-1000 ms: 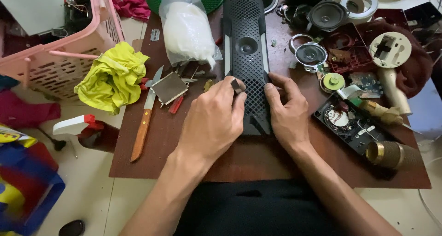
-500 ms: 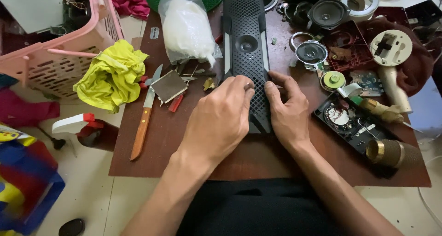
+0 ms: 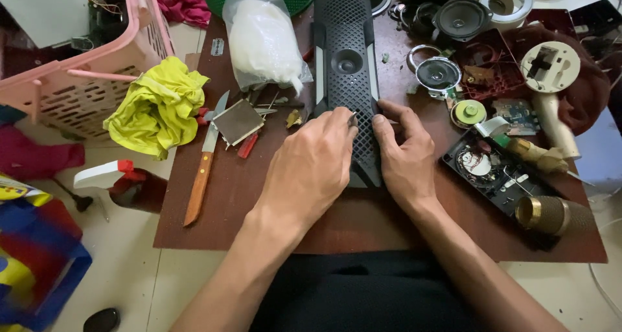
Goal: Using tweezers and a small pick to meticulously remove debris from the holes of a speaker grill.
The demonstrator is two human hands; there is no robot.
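Head view: the long black speaker grille [image 3: 345, 66] lies at mid-tabletop [image 3: 259, 202], running toward the far edge. Left hand [image 3: 311, 170] pinches a small tool at its near end; right hand [image 3: 405, 160] presses it flat. A slip could gouge fingers or mesh.

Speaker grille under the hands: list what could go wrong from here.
1. The left hand presses a small pointed tool at the black speaker grille; a slip might jab the right hand close beside it.
2. The knife lies bare by the left forearm.
3. The gold microphone sits near the board's edge and might roll off.
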